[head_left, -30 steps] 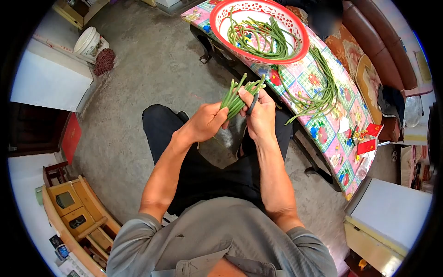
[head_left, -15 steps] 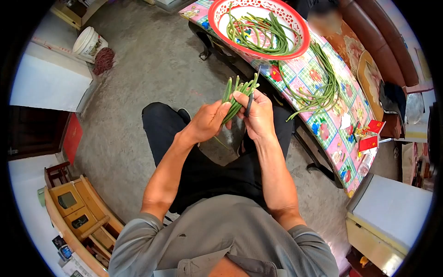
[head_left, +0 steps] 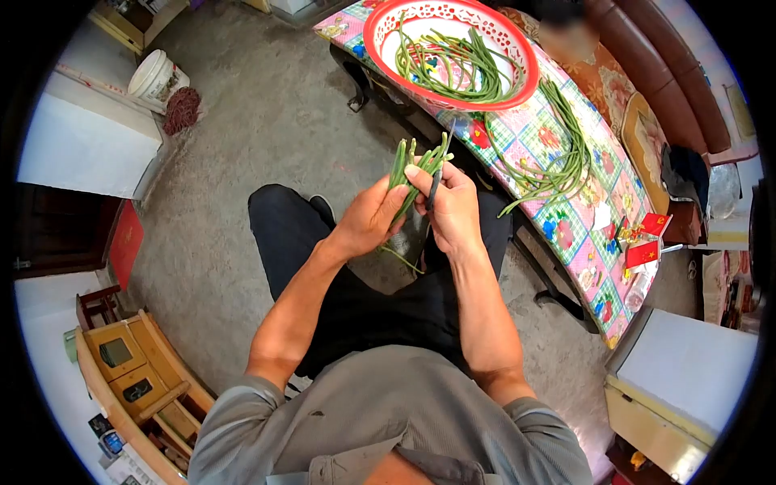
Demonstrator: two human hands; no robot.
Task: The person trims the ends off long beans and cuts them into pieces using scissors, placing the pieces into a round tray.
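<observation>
My left hand (head_left: 365,214) is closed around a bundle of green long beans (head_left: 400,166), whose cut ends point up and away from me. A loose bean end hangs below the bundle. My right hand (head_left: 454,206) is closed on a pair of scissors (head_left: 434,187); a black handle crosses the thumb and the thin blade points up beside the bean ends. The right thumb tip also presses against the bundle. My fingers hide part of the scissors and the lower bundle.
A red-rimmed basin (head_left: 533,77) holding more long beans stands on the table with a patterned cloth (head_left: 566,230). Another pile of long beans (head_left: 570,153) lies beside it. Small red flags (head_left: 643,254) are near the right end. A white bucket (head_left: 153,78) stands far left.
The bean ends look more even and the scissors have tilted slightly against the bundle. The hanging bean end has shifted right. Both hands stay in nearly the same place.
</observation>
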